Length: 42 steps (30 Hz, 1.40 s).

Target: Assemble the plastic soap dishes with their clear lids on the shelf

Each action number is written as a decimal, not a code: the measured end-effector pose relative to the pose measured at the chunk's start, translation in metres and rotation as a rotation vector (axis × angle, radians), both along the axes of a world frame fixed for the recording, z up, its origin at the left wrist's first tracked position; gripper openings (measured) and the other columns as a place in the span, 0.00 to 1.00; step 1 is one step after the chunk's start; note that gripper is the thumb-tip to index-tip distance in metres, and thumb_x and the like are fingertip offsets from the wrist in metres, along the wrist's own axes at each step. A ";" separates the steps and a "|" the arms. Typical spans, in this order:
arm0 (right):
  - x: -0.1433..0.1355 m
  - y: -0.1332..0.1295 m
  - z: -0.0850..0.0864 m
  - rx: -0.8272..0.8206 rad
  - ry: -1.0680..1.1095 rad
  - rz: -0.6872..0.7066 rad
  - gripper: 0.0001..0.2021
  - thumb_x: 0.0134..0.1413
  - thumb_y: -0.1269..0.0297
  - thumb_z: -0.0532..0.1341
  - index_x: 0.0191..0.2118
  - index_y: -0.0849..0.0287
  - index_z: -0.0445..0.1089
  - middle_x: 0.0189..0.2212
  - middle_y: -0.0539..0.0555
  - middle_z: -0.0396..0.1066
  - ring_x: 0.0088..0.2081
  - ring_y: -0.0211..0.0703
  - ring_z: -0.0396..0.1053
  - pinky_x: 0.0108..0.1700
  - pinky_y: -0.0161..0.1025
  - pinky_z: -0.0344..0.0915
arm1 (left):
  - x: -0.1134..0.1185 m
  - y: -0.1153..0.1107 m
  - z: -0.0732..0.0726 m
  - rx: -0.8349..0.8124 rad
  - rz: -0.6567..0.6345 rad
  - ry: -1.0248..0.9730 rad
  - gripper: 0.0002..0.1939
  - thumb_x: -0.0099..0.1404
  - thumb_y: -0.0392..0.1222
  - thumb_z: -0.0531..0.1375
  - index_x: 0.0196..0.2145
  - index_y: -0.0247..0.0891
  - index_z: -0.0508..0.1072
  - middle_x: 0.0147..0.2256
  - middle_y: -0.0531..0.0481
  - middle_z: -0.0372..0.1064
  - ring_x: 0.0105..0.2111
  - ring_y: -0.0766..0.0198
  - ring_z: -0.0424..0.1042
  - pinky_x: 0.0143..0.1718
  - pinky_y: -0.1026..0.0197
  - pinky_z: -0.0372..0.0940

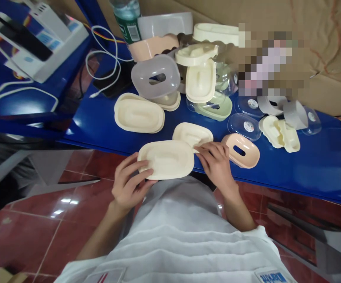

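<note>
My left hand (pixel 131 182) grips the left end of a cream oval plastic tray (pixel 167 159) with a raised ridge in its middle, above the table's front edge. My right hand (pixel 217 161) is closed, its fingertips pinched together by that tray's right end. Whether they grip its rim or something small there, I cannot tell. Just behind lies a second cream tray (pixel 191 133), partly covered by the first. A peach oval dish (pixel 244 151) with a slot sits right of my right hand. Farther left rests a pair of stacked cream trays (pixel 139 114).
At the back is a pile with a grey slotted dish (pixel 155 76), a cream lid (pixel 200 80) and a green dish (pixel 217 110). Clear covers (pixel 244 126) and cream pieces (pixel 279 133) lie right. A bottle (pixel 127 21), white cable (pixel 116 59) and power strip (pixel 46 47) stand left.
</note>
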State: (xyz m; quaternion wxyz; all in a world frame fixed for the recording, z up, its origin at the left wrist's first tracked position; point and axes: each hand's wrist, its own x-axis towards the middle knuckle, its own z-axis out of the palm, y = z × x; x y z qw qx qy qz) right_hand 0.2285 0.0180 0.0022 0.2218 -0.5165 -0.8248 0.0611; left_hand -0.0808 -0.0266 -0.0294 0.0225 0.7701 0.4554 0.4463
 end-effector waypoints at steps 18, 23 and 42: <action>0.056 -0.061 -0.004 0.034 0.012 0.087 0.20 0.71 0.69 0.64 0.64 0.51 0.73 0.54 0.56 0.80 0.60 0.52 0.75 0.64 0.52 0.68 | 0.041 0.022 -0.008 -0.153 0.091 0.020 0.12 0.72 0.38 0.67 0.52 0.44 0.75 0.55 0.43 0.76 0.66 0.45 0.71 0.63 0.40 0.71; 0.087 -0.063 -0.015 0.188 -0.147 -0.276 0.23 0.70 0.57 0.67 0.67 0.48 0.71 0.65 0.60 0.73 0.68 0.62 0.67 0.71 0.61 0.55 | 0.069 0.039 -0.004 -0.192 0.109 0.144 0.10 0.75 0.41 0.64 0.53 0.43 0.76 0.59 0.41 0.76 0.67 0.44 0.71 0.63 0.43 0.68; 0.025 -0.045 0.002 0.048 -0.082 0.119 0.15 0.74 0.63 0.64 0.62 0.51 0.73 0.61 0.55 0.78 0.65 0.52 0.71 0.70 0.57 0.57 | 0.072 0.016 -0.003 -0.223 -0.179 0.178 0.37 0.72 0.42 0.69 0.73 0.51 0.61 0.65 0.36 0.67 0.65 0.46 0.72 0.62 0.45 0.75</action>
